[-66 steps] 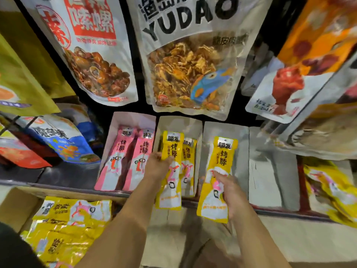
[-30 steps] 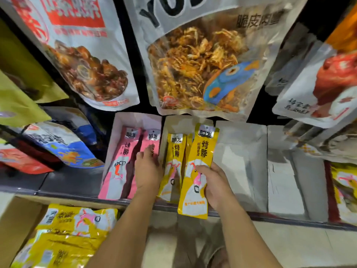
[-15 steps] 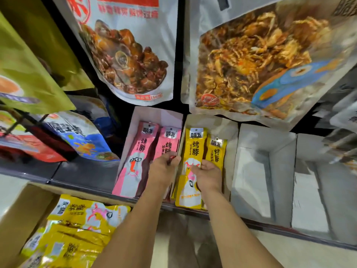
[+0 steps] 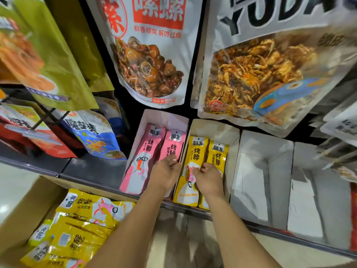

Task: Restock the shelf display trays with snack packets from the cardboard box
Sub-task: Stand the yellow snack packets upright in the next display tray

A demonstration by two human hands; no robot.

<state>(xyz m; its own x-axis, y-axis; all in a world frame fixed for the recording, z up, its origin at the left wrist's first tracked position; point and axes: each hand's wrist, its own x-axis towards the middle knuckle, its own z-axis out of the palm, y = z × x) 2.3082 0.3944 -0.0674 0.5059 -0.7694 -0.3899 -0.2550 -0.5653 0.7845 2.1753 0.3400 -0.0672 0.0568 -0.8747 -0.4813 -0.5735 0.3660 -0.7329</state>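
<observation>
Both arms reach up side by side to the shelf trays. The left hand (image 4: 165, 174) lies over the pink packets (image 4: 146, 151), with its fingers bent at the tray wall. The right hand (image 4: 209, 179) lies on the yellow packets (image 4: 197, 153) in the next tray (image 4: 214, 130), fingers bent too. I cannot tell if either hand grips. The cardboard box (image 4: 17, 213) sits at the lower left.

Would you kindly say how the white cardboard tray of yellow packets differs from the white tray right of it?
The white cardboard tray of yellow packets shows two side by side; the white tray right of it shows none. The right hand touches only the first's packets. Both are white.
</observation>
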